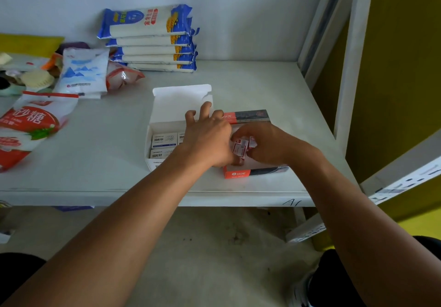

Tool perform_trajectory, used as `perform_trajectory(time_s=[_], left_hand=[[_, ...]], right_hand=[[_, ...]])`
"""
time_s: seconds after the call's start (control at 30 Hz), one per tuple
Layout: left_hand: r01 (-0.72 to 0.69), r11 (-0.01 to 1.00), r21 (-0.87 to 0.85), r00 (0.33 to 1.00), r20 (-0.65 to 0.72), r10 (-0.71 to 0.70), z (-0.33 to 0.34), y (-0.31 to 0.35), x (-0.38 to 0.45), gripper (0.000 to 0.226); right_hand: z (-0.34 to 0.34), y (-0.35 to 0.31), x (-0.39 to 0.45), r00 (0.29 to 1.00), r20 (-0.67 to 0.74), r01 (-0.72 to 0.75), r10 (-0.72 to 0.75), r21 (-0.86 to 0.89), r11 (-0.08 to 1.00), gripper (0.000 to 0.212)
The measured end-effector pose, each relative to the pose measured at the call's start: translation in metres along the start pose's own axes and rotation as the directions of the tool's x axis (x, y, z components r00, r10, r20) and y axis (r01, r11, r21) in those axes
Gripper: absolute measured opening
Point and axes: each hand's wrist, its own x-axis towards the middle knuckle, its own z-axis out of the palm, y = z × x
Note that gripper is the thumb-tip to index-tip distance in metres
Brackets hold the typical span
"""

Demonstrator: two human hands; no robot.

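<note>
Near the middle of the frame, an orange box [238, 173] with a dark side was seen lying open on a white shelf [262, 85]. It lay just beside, and to the right of, an open white box [176, 106] whose lid was folded back toward the top of the frame. Small red-and-white boxes [240, 149] were held over the orange box, at its left end. They were grasped by the right hand [265, 143], whose fingers were curled round them from the right.

The left hand [207, 137] was placed over the line where the two open boxes met. Its fingers were spread and bent above the white lid, and its thumb was laid close against the small red-and-white boxes. Whether anything was gripped by it could not be told.

Small white boxes [164, 139] were packed in rows in the left part of the white box. A stack of blue-and-white packets [152, 42] was set at the upper middle against the wall. A pale blue bag [83, 73] and a red-and-white bag [31, 125] were left at the left of the frame.
</note>
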Motion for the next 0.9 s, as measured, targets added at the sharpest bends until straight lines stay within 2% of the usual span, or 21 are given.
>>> perform_trajectory(time_s=[0.17, 0.3, 0.43, 0.53, 0.73, 0.8, 0.9], left_hand=[[0.004, 1.000, 0.010, 1.000, 0.005, -0.004, 0.001, -0.004, 0.001, 0.073], [-0.018, 0.998, -0.067, 0.998, -0.064, 0.013, 0.004, -0.009, 0.002, 0.069], [0.021, 0.997, -0.077, 0.995, -0.093, -0.028, 0.006, -0.009, 0.001, 0.075], [0.064, 0.996, -0.063, 0.993, -0.097, -0.070, 0.004, -0.009, 0.000, 0.068], [0.109, 0.993, -0.054, 0.993, -0.049, -0.111, 0.002, -0.009, 0.001, 0.027], [0.118, 0.991, -0.066, 0.992, -0.033, -0.121, 0.002, -0.009, 0.002, 0.021], [0.117, 0.991, -0.060, 0.993, -0.022, -0.119, 0.001, -0.009, 0.001, 0.019]], right_hand=[[-0.002, -0.003, 0.003, 0.997, -0.060, -0.062, 0.056, -0.097, 0.993, 0.031], [0.005, 0.000, 0.010, 0.977, -0.202, -0.111, 0.074, -0.178, 0.978, 0.036], [0.010, -0.002, 0.011, 0.935, -0.341, -0.166, 0.096, -0.181, 0.969, 0.047], [0.011, -0.005, 0.012, 0.914, -0.379, -0.237, 0.147, -0.204, 0.950, 0.051], [0.019, -0.010, 0.015, 0.879, -0.446, -0.245, 0.171, -0.115, 0.963, 0.012], [0.020, -0.011, 0.014, 0.865, -0.471, -0.240, 0.172, -0.088, 0.967, 0.005], [0.021, -0.011, 0.012, 0.861, -0.480, -0.227, 0.170, -0.063, 0.972, 0.005]])
